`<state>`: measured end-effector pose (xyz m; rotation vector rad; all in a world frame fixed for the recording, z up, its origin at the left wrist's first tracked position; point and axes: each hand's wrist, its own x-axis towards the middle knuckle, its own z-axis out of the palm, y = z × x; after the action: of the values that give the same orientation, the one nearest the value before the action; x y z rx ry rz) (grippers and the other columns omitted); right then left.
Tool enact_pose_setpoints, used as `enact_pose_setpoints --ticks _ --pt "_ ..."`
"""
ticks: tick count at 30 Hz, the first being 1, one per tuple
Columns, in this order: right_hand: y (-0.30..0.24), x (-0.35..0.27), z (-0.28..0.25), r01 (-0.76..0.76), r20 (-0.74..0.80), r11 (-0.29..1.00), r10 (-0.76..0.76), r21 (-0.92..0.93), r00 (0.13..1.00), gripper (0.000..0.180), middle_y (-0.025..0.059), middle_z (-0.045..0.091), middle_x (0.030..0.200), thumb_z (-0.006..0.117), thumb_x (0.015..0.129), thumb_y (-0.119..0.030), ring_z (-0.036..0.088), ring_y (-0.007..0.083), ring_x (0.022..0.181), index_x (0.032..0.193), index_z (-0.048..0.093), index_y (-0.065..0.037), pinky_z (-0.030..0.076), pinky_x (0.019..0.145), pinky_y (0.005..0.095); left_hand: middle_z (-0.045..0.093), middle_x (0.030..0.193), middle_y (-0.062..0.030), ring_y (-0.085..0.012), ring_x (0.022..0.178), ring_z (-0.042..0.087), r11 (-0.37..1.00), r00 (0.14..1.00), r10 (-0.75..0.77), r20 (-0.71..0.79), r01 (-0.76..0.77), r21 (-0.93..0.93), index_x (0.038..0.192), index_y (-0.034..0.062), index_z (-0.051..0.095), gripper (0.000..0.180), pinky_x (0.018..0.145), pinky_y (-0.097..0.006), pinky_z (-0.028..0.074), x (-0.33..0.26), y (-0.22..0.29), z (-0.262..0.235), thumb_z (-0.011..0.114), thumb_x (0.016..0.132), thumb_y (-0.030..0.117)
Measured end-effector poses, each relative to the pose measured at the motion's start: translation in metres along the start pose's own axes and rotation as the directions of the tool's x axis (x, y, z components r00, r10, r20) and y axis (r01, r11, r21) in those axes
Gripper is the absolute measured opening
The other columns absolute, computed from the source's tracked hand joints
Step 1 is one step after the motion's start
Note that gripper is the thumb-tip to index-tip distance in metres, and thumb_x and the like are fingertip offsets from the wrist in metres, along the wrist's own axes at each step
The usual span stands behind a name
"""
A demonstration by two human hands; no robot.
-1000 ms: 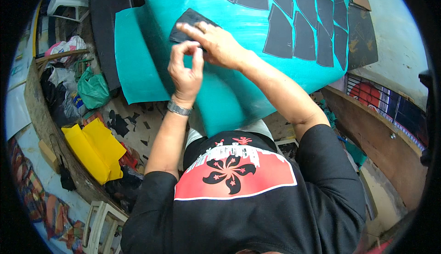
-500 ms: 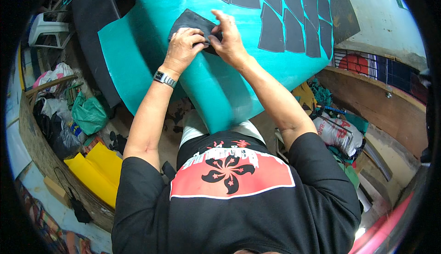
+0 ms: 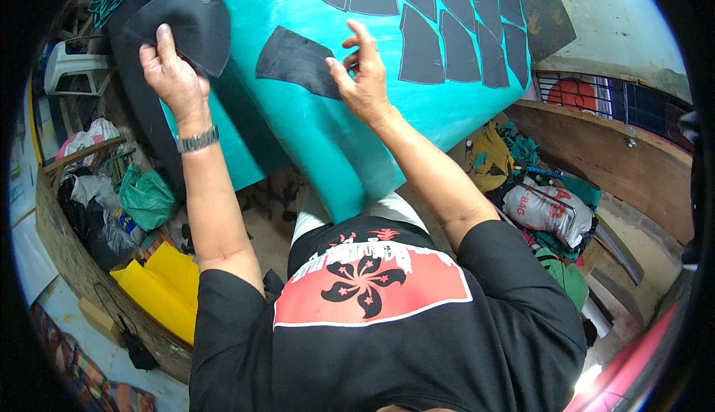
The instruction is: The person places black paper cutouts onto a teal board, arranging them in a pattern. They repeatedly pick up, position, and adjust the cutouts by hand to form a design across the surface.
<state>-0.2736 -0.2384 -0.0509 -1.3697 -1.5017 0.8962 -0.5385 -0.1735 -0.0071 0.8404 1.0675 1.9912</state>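
Observation:
At the upper left, my left hand (image 3: 175, 81) grips a dark cut piece (image 3: 182, 21) with a curved outline, thumb on top, raised at the left side of the teal sheet (image 3: 357, 140). My right hand (image 3: 361, 77) has its fingers apart and holds nothing. It hovers at the right end of another dark piece (image 3: 294, 62) lying on the sheet; whether the thumb touches that piece I cannot tell. Farther right, several dark panels (image 3: 422, 49) with pale edge lines lie side by side on the teal surface.
A white plastic stool (image 3: 74, 66) stands at the far left, above bags and a green plastic bag (image 3: 147, 197). Yellow sheet material (image 3: 160, 285) lies lower left. A stuffed white sack (image 3: 547, 211) and scraps lie at the right, beside a wooden board (image 3: 603, 163).
My left hand has moved left and upward, away from my right hand, with a dark piece in it. The other dark piece now lies uncovered on the teal sheet. My right hand has barely shifted.

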Motion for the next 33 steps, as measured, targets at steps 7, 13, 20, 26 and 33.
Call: enact_pose_setpoints --ticks 7,13,20,26,33 --pt "0.000 -0.005 -0.053 -0.220 -0.011 0.626 0.343 0.749 0.939 0.089 0.0150 0.049 0.128 0.073 0.091 -0.015 0.062 0.0252 0.111 0.159 0.017 -0.017 0.055 0.094 0.0377 0.068 0.109 -0.0087 -0.0136 0.095 0.064 0.768 0.707 -0.621 0.340 0.636 0.081 0.126 -0.0010 0.054 0.035 0.084 -0.027 0.054 -0.109 -0.064 0.087 0.069 0.096 0.007" --pt "0.026 -0.016 -0.072 -0.289 -0.164 0.839 0.401 0.461 0.901 0.099 0.0134 0.048 0.119 0.075 0.078 0.009 0.064 0.0210 0.100 0.157 0.022 -0.016 0.059 0.083 0.0302 0.071 0.106 -0.0113 -0.0131 0.091 0.068 0.791 0.789 -0.531 0.308 0.331 0.515 0.116 -0.0017 0.062 0.030 0.079 -0.027 0.055 -0.130 -0.117 0.100 0.074 0.090 0.008" --pt "0.050 -0.021 -0.068 -0.258 -0.262 0.963 0.268 0.072 0.927 0.096 0.0131 0.048 0.115 0.073 0.078 0.009 0.061 0.0156 0.088 0.158 0.025 -0.016 0.057 0.073 0.0256 0.074 0.088 -0.0079 -0.0102 0.071 0.067 0.740 0.782 -0.542 0.308 0.271 0.616 0.116 0.0021 0.063 0.036 0.063 -0.025 0.054 -0.117 -0.128 0.106 0.079 0.084 0.008" --pt "0.053 -0.024 -0.064 -0.230 -0.256 0.965 0.255 0.122 0.933 0.100 0.0121 0.049 0.114 0.076 0.077 0.007 0.061 0.0134 0.088 0.159 0.023 -0.016 0.056 0.072 0.0246 0.073 0.091 -0.0070 -0.0090 0.078 0.067 0.760 0.773 -0.535 0.341 0.263 0.595 0.129 0.0029 0.058 0.051 0.065 -0.025 0.054 -0.114 -0.125 0.108 0.079 0.083 0.006" --pt "0.010 0.007 -0.125 -0.247 -0.003 0.937 0.256 0.246 0.967 0.113 0.0118 0.053 0.121 0.079 0.066 0.004 0.058 0.0194 0.094 0.161 0.023 -0.023 0.053 0.087 0.0349 0.062 0.131 -0.0120 -0.0138 0.098 0.066 0.496 0.222 -0.613 0.758 0.855 0.151 0.148 -0.0020 0.045 0.086 0.076 -0.026 0.057 -0.099 -0.063 0.074 0.070 0.088 0.053"
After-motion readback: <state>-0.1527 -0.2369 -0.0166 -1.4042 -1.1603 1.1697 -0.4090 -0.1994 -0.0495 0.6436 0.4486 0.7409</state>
